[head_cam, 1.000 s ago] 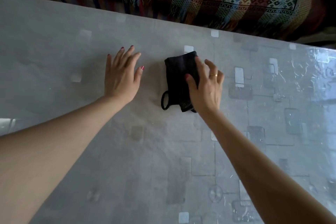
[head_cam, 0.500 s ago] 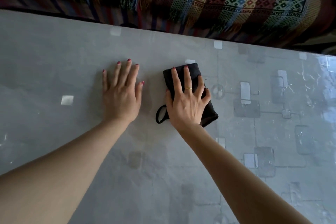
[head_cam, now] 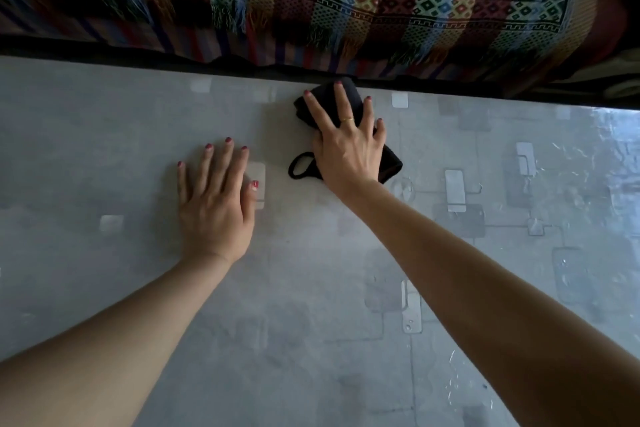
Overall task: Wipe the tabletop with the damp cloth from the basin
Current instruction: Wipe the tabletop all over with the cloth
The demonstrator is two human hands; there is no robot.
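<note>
Grey tabletop (head_cam: pixel 311 305) fills most of the head view, under a glossy cover printed with pale and dark rounded squares; glare and streaks show on the right part. Far edge of the table runs left to right across the upper third. Beyond it hangs a striped, patterned blanket (head_cam: pixel 311 0) with a fringe, colours red, green, blue and orange; its lower edge drops into shadow just past the table edge.

Cloth (head_cam: pixel 389 165): black, folded or bunched, lying on the tabletop at the far edge, slightly right of centre. Its far corner touches or nearly touches the table edge; cannot tell which. A thin black loop (head_cam: pixel 299 166) sticks out from its near left side and lies flat on the table.

Right hand (head_cam: pixel 348 146): palm down on the cloth, fingers straight and spread, pressing it flat against the table, not curled round it. Gold ring (head_cam: pixel 347 120) on one finger. The hand covers the middle of the cloth, so only the far corner, the right side and the loop show.

Left hand (head_cam: pixel 214 204): flat on the bare tabletop, to the left of the cloth and nearer, fingers straight and relaxed, holding nothing. Thumb tip lies over a pale printed square. Clear gap between this hand and the loop.

Both forearms reach in from the near edge.
</note>
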